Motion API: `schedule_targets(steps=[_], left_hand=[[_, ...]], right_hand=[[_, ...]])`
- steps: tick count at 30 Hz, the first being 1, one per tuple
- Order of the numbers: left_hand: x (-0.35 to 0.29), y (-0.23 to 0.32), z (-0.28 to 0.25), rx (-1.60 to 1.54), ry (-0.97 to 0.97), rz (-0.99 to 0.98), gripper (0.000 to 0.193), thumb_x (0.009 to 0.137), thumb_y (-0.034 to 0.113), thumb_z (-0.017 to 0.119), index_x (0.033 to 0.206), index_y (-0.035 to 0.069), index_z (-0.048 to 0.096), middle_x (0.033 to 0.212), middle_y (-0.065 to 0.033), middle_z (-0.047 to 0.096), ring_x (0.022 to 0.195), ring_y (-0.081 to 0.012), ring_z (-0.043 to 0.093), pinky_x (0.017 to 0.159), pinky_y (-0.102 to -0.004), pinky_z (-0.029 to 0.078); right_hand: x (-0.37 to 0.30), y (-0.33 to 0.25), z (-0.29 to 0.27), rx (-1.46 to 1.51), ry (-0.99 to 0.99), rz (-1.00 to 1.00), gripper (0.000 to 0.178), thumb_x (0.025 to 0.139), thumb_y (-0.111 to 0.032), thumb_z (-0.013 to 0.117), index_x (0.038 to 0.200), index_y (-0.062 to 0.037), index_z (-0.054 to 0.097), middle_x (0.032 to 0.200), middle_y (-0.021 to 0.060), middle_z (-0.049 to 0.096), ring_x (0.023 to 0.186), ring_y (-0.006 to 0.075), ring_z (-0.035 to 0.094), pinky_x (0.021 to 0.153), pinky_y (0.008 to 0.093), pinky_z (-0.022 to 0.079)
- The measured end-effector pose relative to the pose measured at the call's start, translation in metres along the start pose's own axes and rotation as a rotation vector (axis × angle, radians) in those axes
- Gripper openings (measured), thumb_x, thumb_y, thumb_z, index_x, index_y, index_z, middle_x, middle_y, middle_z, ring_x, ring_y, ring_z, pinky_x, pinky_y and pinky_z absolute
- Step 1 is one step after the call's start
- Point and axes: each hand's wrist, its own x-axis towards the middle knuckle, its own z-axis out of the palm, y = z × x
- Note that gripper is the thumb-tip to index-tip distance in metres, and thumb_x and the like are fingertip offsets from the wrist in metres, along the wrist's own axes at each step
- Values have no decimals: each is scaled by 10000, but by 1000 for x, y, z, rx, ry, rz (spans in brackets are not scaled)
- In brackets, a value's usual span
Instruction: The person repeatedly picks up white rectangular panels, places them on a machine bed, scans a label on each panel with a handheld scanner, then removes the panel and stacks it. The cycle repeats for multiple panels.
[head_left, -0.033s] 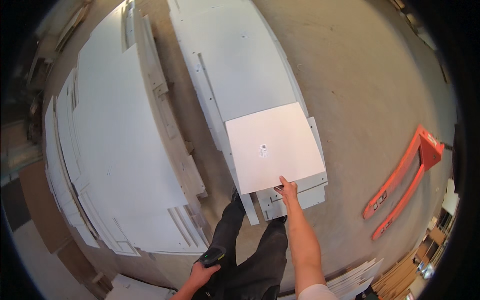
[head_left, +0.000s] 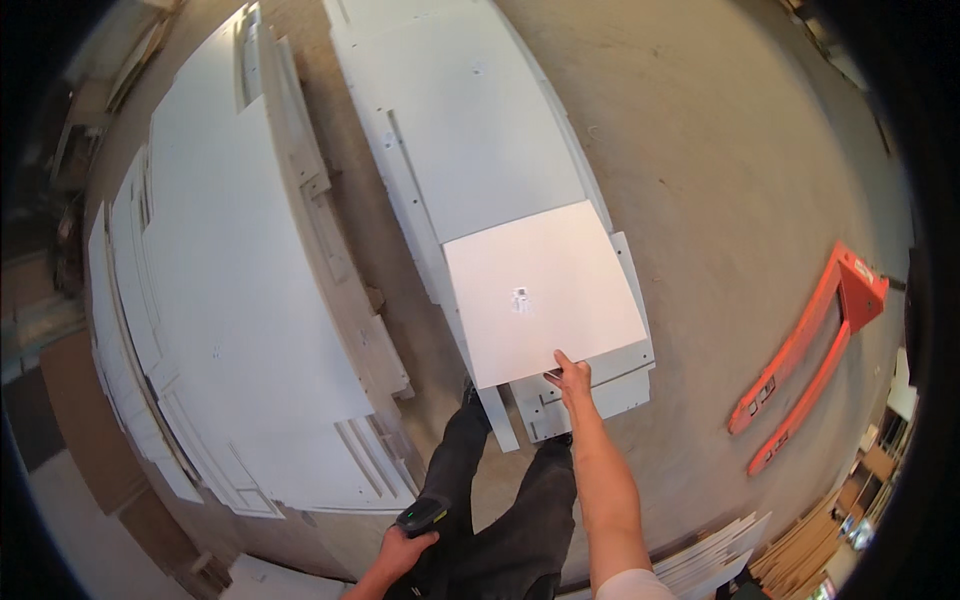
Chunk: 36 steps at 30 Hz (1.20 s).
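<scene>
A white rectangular panel (head_left: 548,325) with a small printed label lies over the near part of a long stack of white boards (head_left: 480,130). My right hand (head_left: 570,380) grips its near edge, thumb on top and fingers tucked below, where they are partly hidden. Low in the view, in front of my legs, my left hand (head_left: 405,552) is closed around a dark handheld scanner (head_left: 422,515) showing a small green light. Several smaller board pieces (head_left: 600,385) show under the panel's near edge, close to my right foot.
Another wide stack of white boards (head_left: 240,290) fills the left side, with a narrow floor gap between the stacks. A red pallet jack (head_left: 800,370) stands on the floor at right. Thin white strips (head_left: 705,555) and brown boards (head_left: 800,545) lie at the lower right.
</scene>
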Motion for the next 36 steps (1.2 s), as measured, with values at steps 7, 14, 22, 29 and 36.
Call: schedule_targets(steps=[7,14,22,29,36], left_hand=[[24,20,2,106,-12,-160,451,793,249,810,1156,0,715,1039,-100,735,957,-163,652,869,-344,510],[8,47,31,102,-9,-45,430,796,193,806,1173,12,706,1012,-40,712,929,-140,617,852,-321,494],[2,51,24,16,29,-142,476,789,200,749,1230,30,691,1088,-93,702,1017,-187,604,909,-354,490],[-8,24,33,83,147,-183,472,822,207,757,1259,48,676,1041,-77,707,949,-151,619,865,-324,498],[-46,19,73,267,82,-53,407,805,248,795,1140,26,730,972,-100,740,900,-167,663,853,-347,512]], right_hand=[[8,-5,70,50,-88,-264,277,878,-193,744,907,68,658,832,104,690,687,193,669,632,363,574],[14,-15,180,-11,-21,-314,415,822,-272,772,745,115,645,705,176,664,635,253,678,554,391,535],[50,-60,198,-77,-55,-300,345,840,-177,749,854,153,650,820,200,692,632,256,686,523,380,573],[79,-114,192,-557,-274,-261,503,904,-335,638,1068,140,615,946,280,710,707,353,722,610,469,594],[-11,46,25,-1068,-414,-498,431,896,-381,624,1140,-26,632,1045,273,686,1017,454,653,869,520,523]])
